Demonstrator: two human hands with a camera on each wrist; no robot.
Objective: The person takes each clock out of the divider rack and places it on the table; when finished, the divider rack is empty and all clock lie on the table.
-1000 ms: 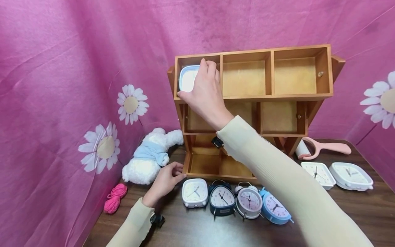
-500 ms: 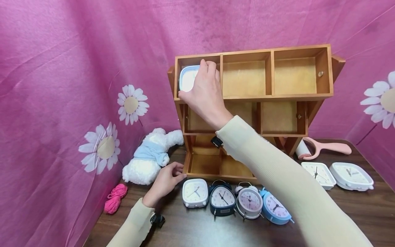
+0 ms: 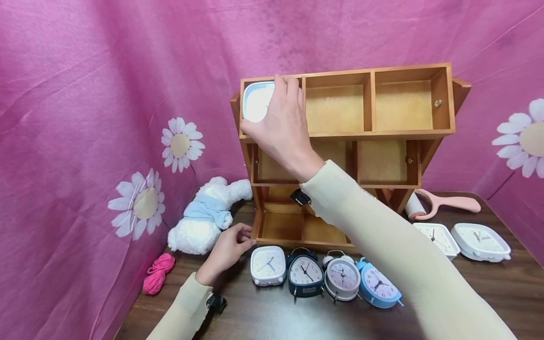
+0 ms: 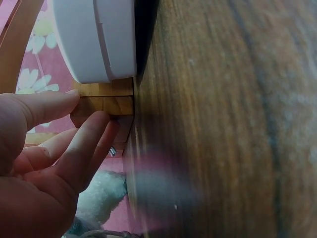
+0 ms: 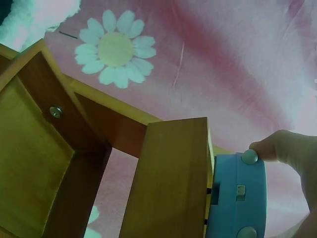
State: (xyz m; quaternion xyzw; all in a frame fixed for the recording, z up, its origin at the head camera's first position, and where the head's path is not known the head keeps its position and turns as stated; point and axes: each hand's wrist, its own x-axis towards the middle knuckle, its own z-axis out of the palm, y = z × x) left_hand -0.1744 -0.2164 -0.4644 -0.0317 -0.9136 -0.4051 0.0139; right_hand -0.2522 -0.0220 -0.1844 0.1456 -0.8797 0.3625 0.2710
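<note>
My right hand [image 3: 282, 127] grips a small light-blue, square clock [image 3: 257, 101] with rounded corners, its face washed out by glare. The clock is at the front of the top-left compartment of a tiered wooden shelf [image 3: 348, 136]. In the right wrist view, the clock's blue side [image 5: 240, 196] with rounded knobs stands out past the wood, and my thumb presses by one knob. Down at the shelf's lower left corner, my left hand [image 3: 227, 252] pinches the wooden end [image 4: 106, 105] between thumb and fingers. Close beside it stands a white clock [image 3: 268, 266].
A dark triangular clock [image 3: 306, 276], a pale round clock [image 3: 342, 278] and a blue clock [image 3: 379, 285] line the shelf's front. Two white clocks [image 3: 480, 242] and a pink lint roller [image 3: 454, 203] lie right. Left are a plush toy [image 3: 204, 217] and pink yarn [image 3: 159, 274].
My right hand and the light-blue clock have shifted slightly up and left, and the clock now overlaps the compartment's left side more. My left hand keeps its place at the shelf corner.
</note>
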